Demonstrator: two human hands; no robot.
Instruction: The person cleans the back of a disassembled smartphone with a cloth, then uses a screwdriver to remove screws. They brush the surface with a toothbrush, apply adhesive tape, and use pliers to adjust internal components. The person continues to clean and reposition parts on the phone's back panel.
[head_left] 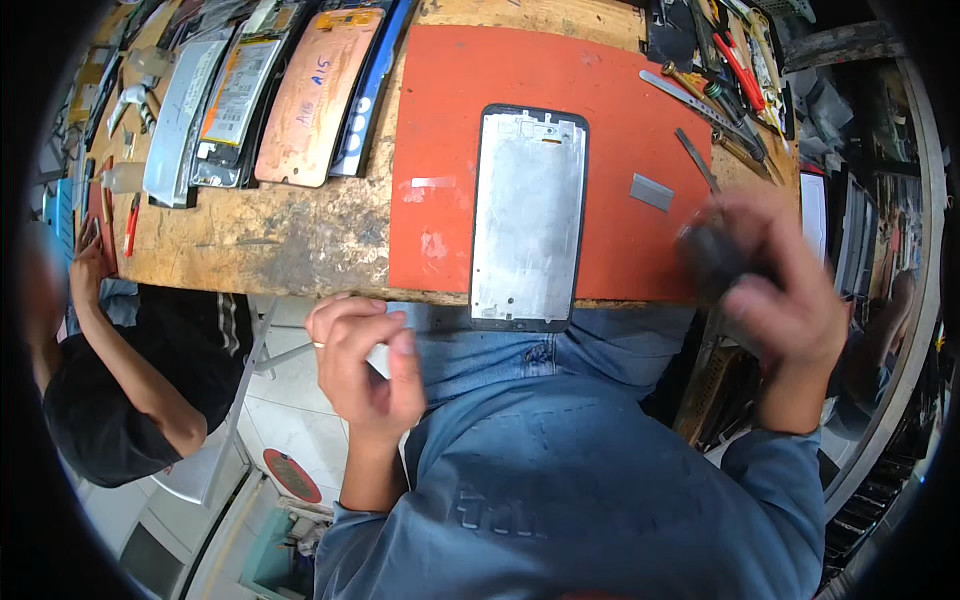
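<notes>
A silver phone frame with a dark rim (527, 220) lies upright along the middle of the orange mat (430, 100), its lower end over the table edge. Below its left side, my left hand (362, 362) has curled fingers; a pale patch shows between thumb and fingers, too unclear to name. My right hand (795, 280) is closed on a blurred dark object (715, 255) at the mat's right. A thin metal blade (690, 150) points out beyond that object, and a small grey metal plate (651, 192) lies on the mat nearby.
Several phone parts (310, 110) stand at the back left of the wooden table (260, 250). Tools, including red-handled pliers (740, 70), crowd the back right. Another person's arm (140, 380) is at the far left, beside red-handled tweezers (132, 225). A metal-edged panel (920, 250) borders the right side.
</notes>
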